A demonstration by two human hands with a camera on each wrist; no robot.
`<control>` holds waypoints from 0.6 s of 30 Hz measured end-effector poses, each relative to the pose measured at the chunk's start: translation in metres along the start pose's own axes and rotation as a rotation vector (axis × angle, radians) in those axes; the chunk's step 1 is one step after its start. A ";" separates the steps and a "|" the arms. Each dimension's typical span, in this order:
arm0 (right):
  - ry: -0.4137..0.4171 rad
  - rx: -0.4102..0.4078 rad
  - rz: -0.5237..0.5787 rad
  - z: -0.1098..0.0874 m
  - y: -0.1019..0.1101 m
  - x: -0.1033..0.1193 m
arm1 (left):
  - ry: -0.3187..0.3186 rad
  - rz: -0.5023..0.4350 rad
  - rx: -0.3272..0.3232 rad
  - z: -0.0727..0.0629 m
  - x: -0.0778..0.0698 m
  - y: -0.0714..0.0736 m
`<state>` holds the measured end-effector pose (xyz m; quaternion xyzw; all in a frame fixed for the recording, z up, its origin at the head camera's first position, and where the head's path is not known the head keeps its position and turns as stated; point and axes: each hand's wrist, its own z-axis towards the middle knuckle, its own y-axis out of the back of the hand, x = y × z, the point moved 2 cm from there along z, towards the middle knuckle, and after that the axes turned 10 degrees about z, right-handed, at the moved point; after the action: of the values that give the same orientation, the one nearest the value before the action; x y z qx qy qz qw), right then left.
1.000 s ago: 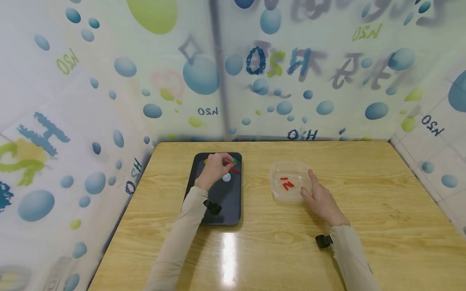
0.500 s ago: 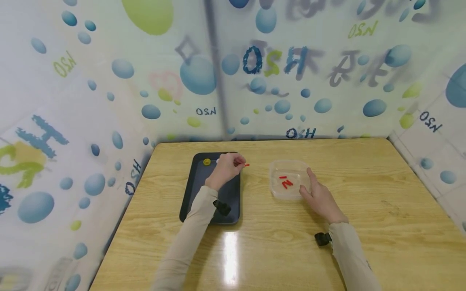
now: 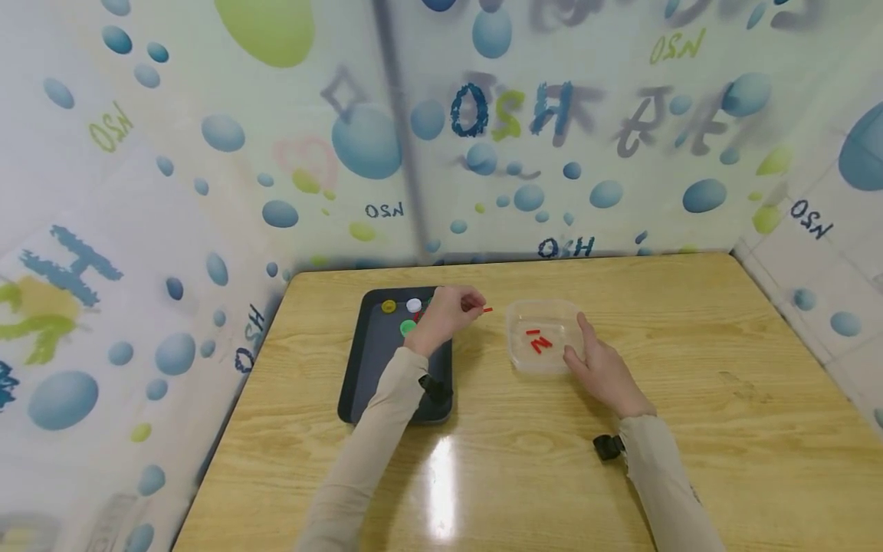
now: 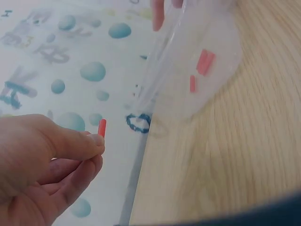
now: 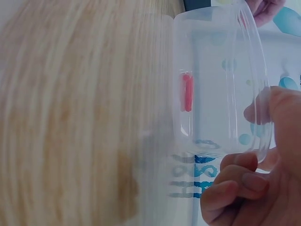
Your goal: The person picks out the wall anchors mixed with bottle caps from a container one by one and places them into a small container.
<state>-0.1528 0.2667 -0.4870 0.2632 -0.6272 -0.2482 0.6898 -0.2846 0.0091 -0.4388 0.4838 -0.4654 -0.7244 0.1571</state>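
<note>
Between thumb and fingers my left hand pinches a small red stick, above the table between tray and container. A clear plastic container stands to its right. My right hand grips that container's right side, with the thumb inside the rim and fingers outside, as the right wrist view shows. Several red sticks lie on the container's floor. Under my left forearm is a dark tray, holding a yellow disc, a white disc and a green disc. My left hand hides part of the tray.
The wooden table extends around both containers. A patterned wall with blue bubbles rises at its back edge, and another stands along the left. Black cameras sit on both wrists.
My left hand has lifted off the tray and moved right toward the container, with the red stick between its fingers. The right hand keeps its grip on the container.
</note>
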 end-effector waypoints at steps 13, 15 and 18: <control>-0.020 0.009 0.021 0.003 0.000 0.003 | -0.094 0.004 0.076 0.019 -0.030 -0.025; -0.027 0.011 0.017 0.003 0.000 0.003 | -0.101 0.021 0.086 0.021 -0.033 -0.030; -0.042 0.009 0.009 0.003 0.000 0.001 | -0.119 0.048 0.104 0.022 -0.041 -0.038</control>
<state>-0.1556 0.2661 -0.4859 0.2584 -0.6439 -0.2478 0.6762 -0.2753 0.0677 -0.4451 0.4361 -0.5224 -0.7226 0.1214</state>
